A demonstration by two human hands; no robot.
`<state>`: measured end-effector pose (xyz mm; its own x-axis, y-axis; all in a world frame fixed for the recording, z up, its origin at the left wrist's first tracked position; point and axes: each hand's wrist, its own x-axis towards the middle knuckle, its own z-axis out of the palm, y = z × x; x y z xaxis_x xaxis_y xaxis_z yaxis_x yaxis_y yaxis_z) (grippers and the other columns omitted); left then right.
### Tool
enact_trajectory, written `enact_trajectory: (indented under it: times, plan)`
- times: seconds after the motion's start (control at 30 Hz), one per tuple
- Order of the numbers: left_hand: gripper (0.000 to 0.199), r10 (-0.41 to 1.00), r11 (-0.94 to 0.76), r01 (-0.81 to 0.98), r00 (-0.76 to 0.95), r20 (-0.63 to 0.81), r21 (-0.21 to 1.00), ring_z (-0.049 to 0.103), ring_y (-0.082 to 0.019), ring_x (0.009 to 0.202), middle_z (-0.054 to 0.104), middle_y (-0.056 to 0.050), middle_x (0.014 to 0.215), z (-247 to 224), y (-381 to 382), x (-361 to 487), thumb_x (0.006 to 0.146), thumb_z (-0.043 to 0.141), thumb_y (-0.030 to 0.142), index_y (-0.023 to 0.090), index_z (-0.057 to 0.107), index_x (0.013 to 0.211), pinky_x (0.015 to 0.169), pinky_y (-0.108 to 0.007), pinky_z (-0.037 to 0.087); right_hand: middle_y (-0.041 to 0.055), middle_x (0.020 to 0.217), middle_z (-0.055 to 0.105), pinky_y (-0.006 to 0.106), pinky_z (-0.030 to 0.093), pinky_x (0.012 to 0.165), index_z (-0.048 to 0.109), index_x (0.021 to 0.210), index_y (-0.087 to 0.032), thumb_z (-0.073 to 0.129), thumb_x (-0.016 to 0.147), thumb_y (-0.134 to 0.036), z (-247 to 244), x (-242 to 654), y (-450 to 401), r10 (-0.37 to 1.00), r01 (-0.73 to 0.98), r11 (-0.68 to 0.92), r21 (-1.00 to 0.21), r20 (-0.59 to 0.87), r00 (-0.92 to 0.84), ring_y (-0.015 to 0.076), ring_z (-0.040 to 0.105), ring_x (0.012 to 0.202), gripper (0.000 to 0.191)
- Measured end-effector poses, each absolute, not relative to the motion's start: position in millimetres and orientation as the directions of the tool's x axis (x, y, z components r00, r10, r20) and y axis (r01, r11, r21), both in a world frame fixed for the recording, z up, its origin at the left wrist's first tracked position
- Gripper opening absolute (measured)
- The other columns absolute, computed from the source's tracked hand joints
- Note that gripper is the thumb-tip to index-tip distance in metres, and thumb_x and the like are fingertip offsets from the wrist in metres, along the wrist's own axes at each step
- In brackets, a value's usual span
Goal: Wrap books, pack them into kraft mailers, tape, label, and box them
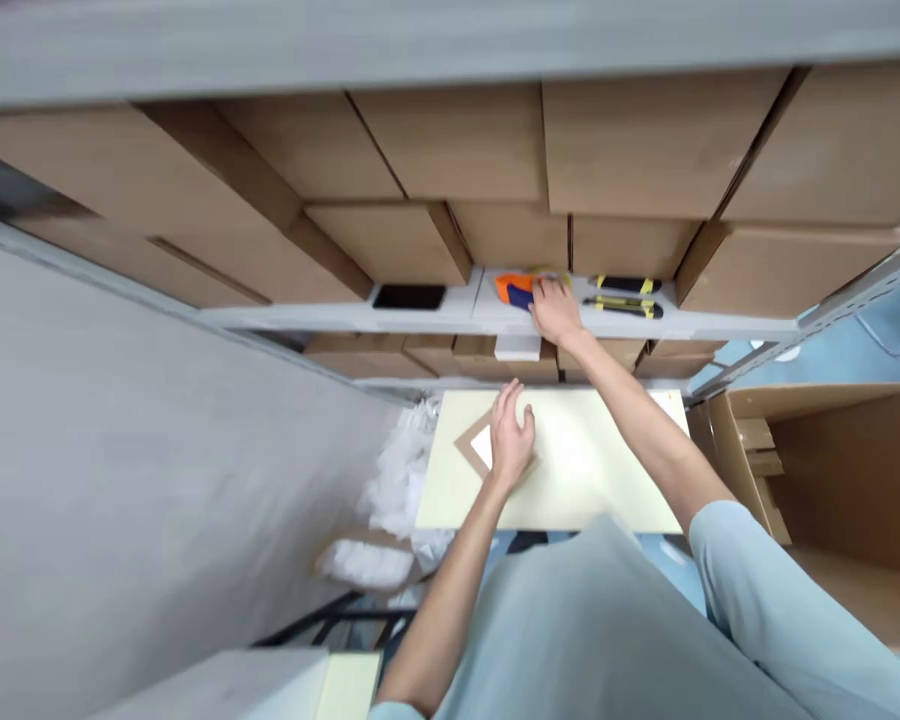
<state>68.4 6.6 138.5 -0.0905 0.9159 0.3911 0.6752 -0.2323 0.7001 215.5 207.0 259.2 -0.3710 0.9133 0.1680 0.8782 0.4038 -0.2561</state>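
Pale blue shirt point(607, 620) right under us, its folds hanging at the near edge of the table point(570, 510). Forward to the left hand point(511, 435), and it's over the table's left half: fingers loosely bent, thumb well apart, a partly open hand above the brown card point(468, 446). White panel on that card, it lies flat on the table; whether the palm touches it, I can't tell. Off the table's right side, a big open carton point(847, 480); off its left, crumpled plastic point(401, 470).

Now up beyond the table's far edge, to the shelf point(450, 318), and look at the right hand point(559, 308)! Fingers bent over the right end of an orange-and-blue dispenser point(515, 290); how firmly they grip, I can't tell. Two cutters point(624, 296) lie on that shelf above the table's right half, a phone point(409, 297) above its left corner. Farther back, boxes point(450, 140) stand stacked behind them all.
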Motion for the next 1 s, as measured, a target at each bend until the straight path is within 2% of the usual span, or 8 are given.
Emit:
enact_trajectory:
  times: [0.1, 0.17, 0.3, 0.4, 0.47, 0.7, 0.87, 1.0]
  plan:
    - [0.043, 0.959, -0.067, 0.706, -0.148, 0.24, 0.705, 0.057, -0.032, 0.153, 0.067, -0.02, 0.153, 85, -44, 39, 0.11, 0.051, 0.038, 0.018, 0.065, 0.145, 0.129, -0.056, 0.047, 0.029, 0.176, 0.037, 0.069, 0.02, 0.136, 0.031, 0.173, -0.004, 0.033, 0.115, -0.041, 209, 219, 175, 0.9, 0.833, 0.417, -0.365, 0.293, -0.322, 0.0419, 0.031, 0.166, 0.069]
    - [0.047, 0.973, 0.05, 0.723, -0.191, 0.13, 0.689, 0.056, -0.032, 0.154, 0.065, -0.021, 0.155, 53, -81, 20, 0.112, 0.049, 0.044, 0.017, 0.065, 0.146, 0.13, -0.055, 0.047, 0.0246, 0.179, 0.033, 0.074, 0.021, 0.133, 0.023, 0.178, -0.012, 0.019, 0.117, -0.051, 156, 223, 130, 0.922, 0.801, 0.379, -0.464, 0.26, -0.285, 0.0425, 0.026, 0.169, 0.072]
    - [0.055, 0.99, 0.133, 0.756, -0.132, -0.049, 0.641, 0.047, -0.029, 0.162, 0.058, -0.023, 0.163, 14, -133, -3, 0.115, 0.043, 0.051, 0.015, 0.061, 0.153, 0.135, -0.053, 0.039, 0.0272, 0.177, 0.037, 0.069, 0.03, 0.134, 0.026, 0.176, -0.009, 0.008, 0.116, -0.06, 52, 224, -12, 0.98, 0.746, 0.049, -0.664, -0.113, -0.165, 0.0395, 0.032, 0.169, 0.081]
    - [0.057, 0.989, 0.106, 0.765, -0.015, -0.146, 0.635, 0.028, -0.03, 0.172, 0.043, -0.02, 0.177, 2, -141, -7, 0.114, 0.045, 0.052, 0.018, 0.056, 0.16, 0.14, -0.057, 0.027, 0.0295, 0.177, 0.038, 0.061, 0.034, 0.136, 0.032, 0.173, -0.004, 0.018, 0.116, -0.061, 9, 213, -102, 0.882, 0.677, -0.267, -0.686, -0.457, -0.115, 0.0367, 0.036, 0.168, 0.082]
    - [0.059, 0.983, 0.077, 0.772, 0.047, -0.177, 0.63, 0.018, -0.031, 0.175, 0.035, -0.018, 0.181, -2, -135, -8, 0.114, 0.045, 0.052, 0.021, 0.053, 0.164, 0.141, -0.06, 0.02, 0.0263, 0.179, 0.036, 0.058, 0.033, 0.137, 0.033, 0.174, -0.005, 0.024, 0.116, -0.059, -2, 204, -129, 0.816, 0.629, -0.381, -0.678, -0.566, -0.116, 0.0336, 0.035, 0.169, 0.079]
    - [0.056, 0.975, 0.02, 0.791, 0.119, -0.185, 0.611, 0.018, -0.028, 0.175, 0.038, -0.012, 0.181, -3, -123, -21, 0.116, 0.04, 0.049, 0.025, 0.057, 0.163, 0.141, -0.058, 0.021, 0.0191, 0.176, 0.045, 0.047, 0.038, 0.135, 0.043, 0.169, -0.01, 0.033, 0.116, -0.052, -2, 167, -87, 0.804, 0.53, -0.443, -0.723, -0.582, -0.121, 0.0279, 0.045, 0.164, 0.068]
    - [0.06, 0.926, -0.073, 0.839, 0.257, -0.275, 0.54, 0.021, -0.036, 0.174, 0.033, -0.013, 0.182, 4, -119, -36, 0.115, 0.038, 0.052, 0.025, 0.052, 0.168, 0.136, -0.065, 0.028, 0.013, 0.149, 0.073, 0.046, 0.052, 0.119, 0.067, 0.146, -0.018, 0.035, 0.116, -0.053, -16, 153, -57, 0.796, 0.488, -0.482, -0.728, -0.597, -0.104, 0.0298, 0.071, 0.133, 0.056]
    - [0.06, 0.869, -0.178, 0.848, 0.373, -0.324, 0.498, 0.031, -0.04, 0.17, 0.036, -0.013, 0.181, 18, -104, -53, 0.114, 0.043, 0.054, 0.023, 0.057, 0.164, 0.133, -0.063, 0.034, 0.0074, 0.142, 0.077, 0.043, 0.052, 0.119, 0.074, 0.134, -0.025, 0.043, 0.112, -0.064, -31, 153, -54, 0.82, 0.361, -0.468, -0.807, -0.549, -0.163, 0.0292, 0.071, 0.134, 0.055]
